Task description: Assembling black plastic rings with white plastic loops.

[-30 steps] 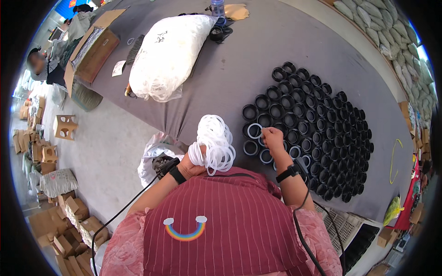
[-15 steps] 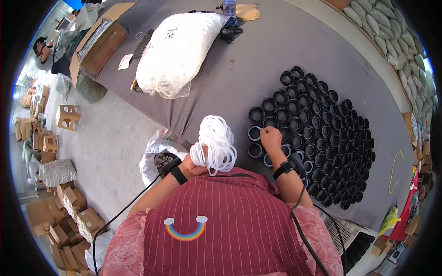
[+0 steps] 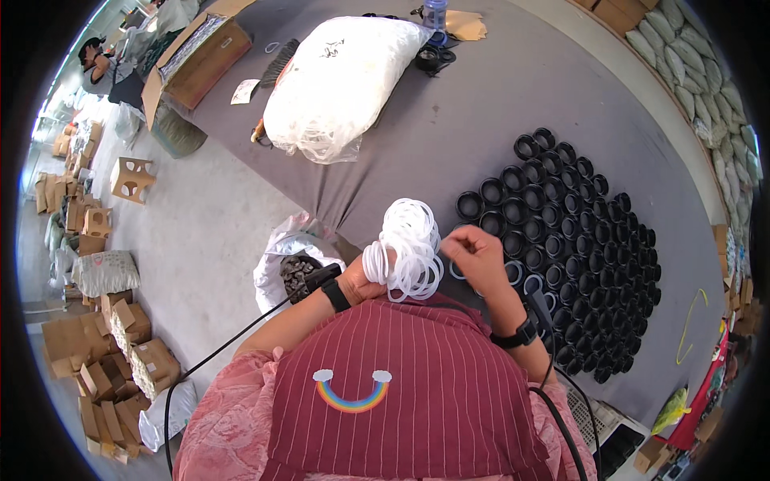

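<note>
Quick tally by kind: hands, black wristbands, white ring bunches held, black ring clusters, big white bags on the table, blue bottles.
Left hand and right hand: 2
Wristbands: 2
White ring bunch: 1
Black ring cluster: 1, single rings too crowded to count
White bag: 1
Bottle: 1
Total: 8

Smooth white plastic rings [image 3: 413, 248] dead centre, glossy black plastic rings [image 3: 574, 265] gleaming at three o'clock, matt grey cloth [image 3: 465, 112] beneath, and a shiny, crinkled plastic sack [image 3: 345, 80] near twelve!
</note>
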Demonstrator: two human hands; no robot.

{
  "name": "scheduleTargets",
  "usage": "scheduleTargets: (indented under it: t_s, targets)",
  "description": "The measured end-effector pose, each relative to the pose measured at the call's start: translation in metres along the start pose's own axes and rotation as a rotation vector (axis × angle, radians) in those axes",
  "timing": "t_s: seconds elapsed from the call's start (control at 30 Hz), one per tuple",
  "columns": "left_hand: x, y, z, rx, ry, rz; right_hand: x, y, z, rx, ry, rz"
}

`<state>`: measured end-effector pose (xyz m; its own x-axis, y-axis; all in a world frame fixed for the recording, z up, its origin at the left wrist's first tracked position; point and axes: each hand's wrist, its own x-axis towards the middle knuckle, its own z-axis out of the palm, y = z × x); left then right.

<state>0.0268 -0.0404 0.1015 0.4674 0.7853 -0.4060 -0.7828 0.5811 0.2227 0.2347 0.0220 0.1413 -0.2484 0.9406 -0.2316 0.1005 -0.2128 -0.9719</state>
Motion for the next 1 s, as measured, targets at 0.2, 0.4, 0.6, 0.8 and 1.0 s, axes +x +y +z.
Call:
scheduleTargets:
  t_s: [0.2,0.4,0.6,0.8,1.0]
  targets:
    - [0.009,-0.002,-0.005,0.071,0.022,-0.014,-0.02,-0.028,0.014,-0.476,-0.125,-0.42]
    - [0.01,-0.003,0.002,0.107,0.013,-0.011,-0.017,-0.02,0.01,-0.561,-0.11,-0.598]
    - [0.009,0.001,0.019,0.044,0.069,-0.032,-0.011,-0.013,-0.013,0.155,-0.184,-0.046]
    - [0.002,0.002,0.003,0.006,-0.033,-0.017,0.042,0.048,-0.057,0.322,0.332,0.175]
    - [-0.006,0.004,-0.018,0.027,0.044,0.015,0.091,0.109,-0.065,0.129,0.377,0.324]
